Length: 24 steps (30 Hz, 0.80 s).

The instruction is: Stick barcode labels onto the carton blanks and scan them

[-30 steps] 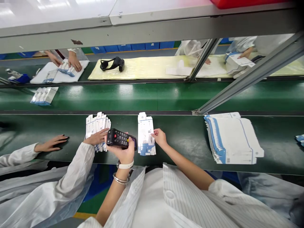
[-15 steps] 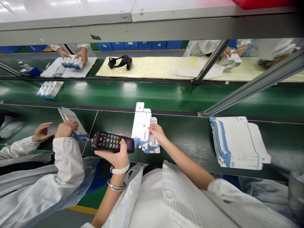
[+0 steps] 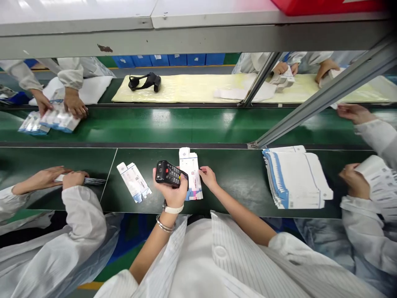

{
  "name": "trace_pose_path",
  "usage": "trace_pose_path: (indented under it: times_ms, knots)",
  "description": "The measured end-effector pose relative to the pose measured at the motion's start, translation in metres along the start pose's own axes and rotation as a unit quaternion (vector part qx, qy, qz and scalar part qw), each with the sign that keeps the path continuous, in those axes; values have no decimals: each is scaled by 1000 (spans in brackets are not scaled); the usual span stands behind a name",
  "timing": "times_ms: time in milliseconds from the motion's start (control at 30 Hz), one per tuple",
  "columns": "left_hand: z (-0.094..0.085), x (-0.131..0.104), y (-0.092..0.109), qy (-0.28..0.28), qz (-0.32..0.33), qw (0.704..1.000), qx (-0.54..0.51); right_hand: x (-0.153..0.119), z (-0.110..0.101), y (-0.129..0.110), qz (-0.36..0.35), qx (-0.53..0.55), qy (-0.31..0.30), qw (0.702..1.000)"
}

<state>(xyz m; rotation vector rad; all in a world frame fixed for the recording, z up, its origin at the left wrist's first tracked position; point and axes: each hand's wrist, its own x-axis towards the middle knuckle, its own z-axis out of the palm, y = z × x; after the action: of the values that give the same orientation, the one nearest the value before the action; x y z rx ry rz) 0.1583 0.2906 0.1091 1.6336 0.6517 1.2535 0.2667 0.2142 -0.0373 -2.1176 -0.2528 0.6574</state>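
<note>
The flat, blue-and-white printed carton lies on the green bench straight in front of me, its narrow tab pointing away, a reddish tint on its lower print (whether another lies beneath it, I can't tell for sure). My right grip is at its right edge, fingers bent and thumb close to the fingertips; whether they pinch the card or only rest against it, I cannot make out. It should be light and springy, stiff enough to slide, though apt to crease at the tabs and skid on the smooth surface, so I'd take it by the long edge, clear of the printed code. My left grip is wrapped round a black handheld barcode scanner, thumb over the keypad side, its near end overlapping the carton's left edge in my view; I judge it heavier and firm, best held round the body. Farther left, a second flat carton lies slanted, and well to the right sits a fanned stack of flat cartons. Co-workers' sleeves flank me on both sides. Beyond the green channel, a black head strap rests on a yellow padded mat.
</note>
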Motion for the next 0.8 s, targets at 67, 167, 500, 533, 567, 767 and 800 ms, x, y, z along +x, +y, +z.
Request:
trace_pose_path:
  times_ms: [67, 167, 500, 533, 567, 767, 800]
  knots:
    - [6, -3, -2, -4, -3, 1000, -4, 5, 2, -5, -11, -4, -9, 1000]
    - [10, -5, -2, -8, -7, 1000, -5, 9, 4, -11, -20, -15, -24, 999]
    - [12, -5, -1, -1, 10, 1000, 8, 12, 8, -11, -4, -47, -38, 998]
    - [11, -4, -1, 1, 13, 1000, 10, 12, 8, -10, -2, -43, -40, 998]
    - [9, -3, -1, 3, 16, 1000, 13, 13, 8, -10, 1, -37, -43, 998]
    - [-5, 2, -5, 21, 27, 999, 33, 15, -3, -9, 27, 27, -56, 998]
    - [-8, 3, -6, 25, 29, 999, 35, 14, -9, -9, 31, 41, -55, 997]
